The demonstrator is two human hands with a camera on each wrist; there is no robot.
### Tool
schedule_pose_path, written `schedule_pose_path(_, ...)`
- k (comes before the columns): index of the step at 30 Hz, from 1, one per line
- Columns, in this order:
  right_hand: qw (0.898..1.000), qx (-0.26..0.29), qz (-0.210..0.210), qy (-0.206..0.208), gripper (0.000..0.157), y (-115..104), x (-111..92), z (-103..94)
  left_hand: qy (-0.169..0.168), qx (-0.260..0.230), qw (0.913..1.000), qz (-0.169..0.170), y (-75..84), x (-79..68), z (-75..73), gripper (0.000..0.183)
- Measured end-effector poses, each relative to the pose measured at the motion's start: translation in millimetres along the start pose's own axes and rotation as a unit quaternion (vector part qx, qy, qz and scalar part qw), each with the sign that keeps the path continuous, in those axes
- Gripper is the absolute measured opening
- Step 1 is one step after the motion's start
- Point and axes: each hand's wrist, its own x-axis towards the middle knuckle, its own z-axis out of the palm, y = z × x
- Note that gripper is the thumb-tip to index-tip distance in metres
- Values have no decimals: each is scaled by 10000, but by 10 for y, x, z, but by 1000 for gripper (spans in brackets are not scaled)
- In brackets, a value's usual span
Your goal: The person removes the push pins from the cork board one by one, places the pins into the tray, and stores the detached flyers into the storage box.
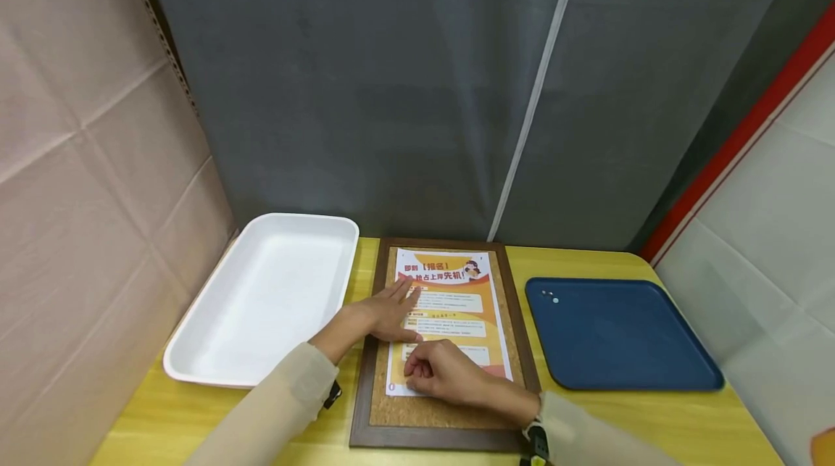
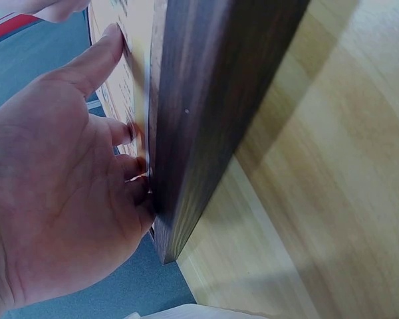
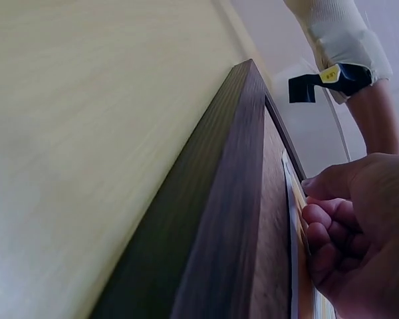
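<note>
A printed poster [image 1: 450, 304] in orange and white lies on a cork board [image 1: 417, 414] with a dark wooden frame [image 2: 198, 113]. My left hand [image 1: 393, 315] rests on the poster's left side, its fingers spread. Over the lower part of the poster is my right hand [image 1: 446, 372], fingers curled and thumb close to the index finger. In the right wrist view these curled fingers [image 3: 324, 232] are at the poster's edge. I see nothing between them, though the fingertips are partly hidden. Small dark dots mark the poster's top corners.
A white tray [image 1: 274, 292] stands left of the board. On its right lies a blue tray [image 1: 626, 335] with several tiny shiny pieces [image 1: 549, 296] in its upper left corner. The yellow wood-grain table [image 1: 156, 415] meets a grey curtain [image 1: 365, 89] behind.
</note>
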Motion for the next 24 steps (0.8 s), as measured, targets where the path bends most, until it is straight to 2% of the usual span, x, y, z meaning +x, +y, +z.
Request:
schedule_pose_path(5, 9998, -152, -84, 139, 9, -32, 37, 67, 40, 6, 10000, -3, -6, -1, 4, 98)
schedule_pose_path(24, 9948, -690, 117, 742, 9, -103, 57, 277, 101, -12, 9999, 126, -37, 15, 35, 99)
